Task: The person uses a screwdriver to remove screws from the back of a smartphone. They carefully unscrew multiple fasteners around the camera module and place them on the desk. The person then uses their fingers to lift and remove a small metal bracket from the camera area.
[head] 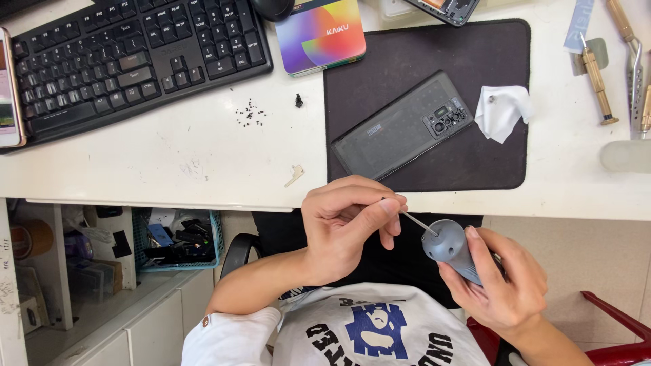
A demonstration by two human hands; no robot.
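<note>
now mid bit-fitting, lower centre of frame: left hand (346, 227) pinching thin bit (415, 221) at tip, right hand (498, 281) wrapped around grey screwdriver handle (451, 247); next needs straight seating. dark phone (403, 125) on mat (502, 173) above.

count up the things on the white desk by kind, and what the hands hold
keyboard: 1
phones (dark one on the mat, one at the desk's left edge): 2
dark mat: 1
colourful box: 1
white cloth: 1
grey screwdriver, in right hand, its bit pinched by left hand: 1
total: 7
</note>
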